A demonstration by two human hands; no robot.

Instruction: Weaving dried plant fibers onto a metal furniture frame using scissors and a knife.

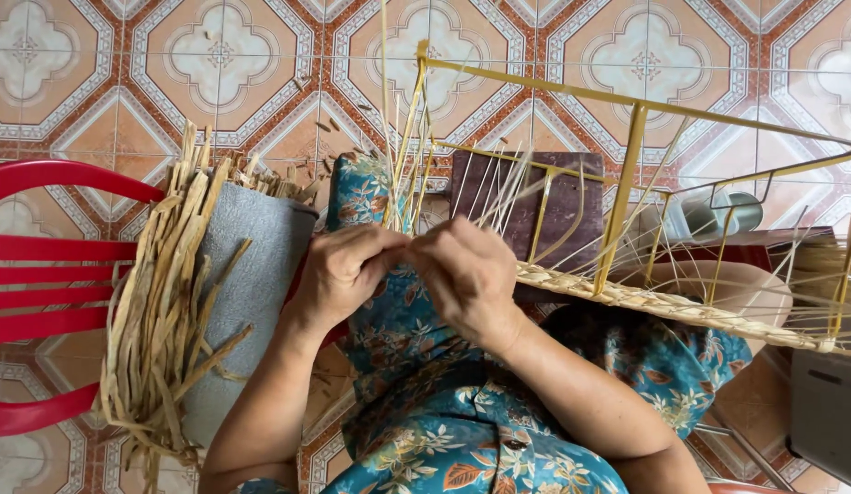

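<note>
Left hand: (341, 270) centre of frame, fingers curled tight, thumb and forefinger pinched toward the right hand; seems to grip thin pale strands, though what lies inside the pinch is hidden.
Right hand: (467, 274) just right of the left hand, knuckles up, fingers folded in and meeting the left fingertips; touching, not apart.
Meeting point: between the two thumbs, at the near end of the woven band.
Woven band: (682, 306) a plaited pale strip running from the fingers toward the right edge of frame, dipping slightly lower as it goes; long axis almost horizontal.
Direction from fingers: band lies to the right; loose upright strands (403, 137) rise straight up toward the top of frame from the pinch.
Nearer hand: right hand closest to the finished band; left hand closest to the supply bundle.
Yellow wire frame: (627, 197) a rectangular skeleton across the upper right, band wrapped along its lower rail.
Fibre bundle: (165, 302) dried tan strips lying lengthwise, top to bottom, at left of frame, well apart from both hands.
Grey cloth: (252, 274) under the bundle, just beside the left forearm.
Red chair: (50, 274) far left, carrying cloth and bundle.
Floor tiles: (224, 55) patterned orange and cream, along the top.
Lap: blue floral fabric (425, 402) below both wrists.
</note>
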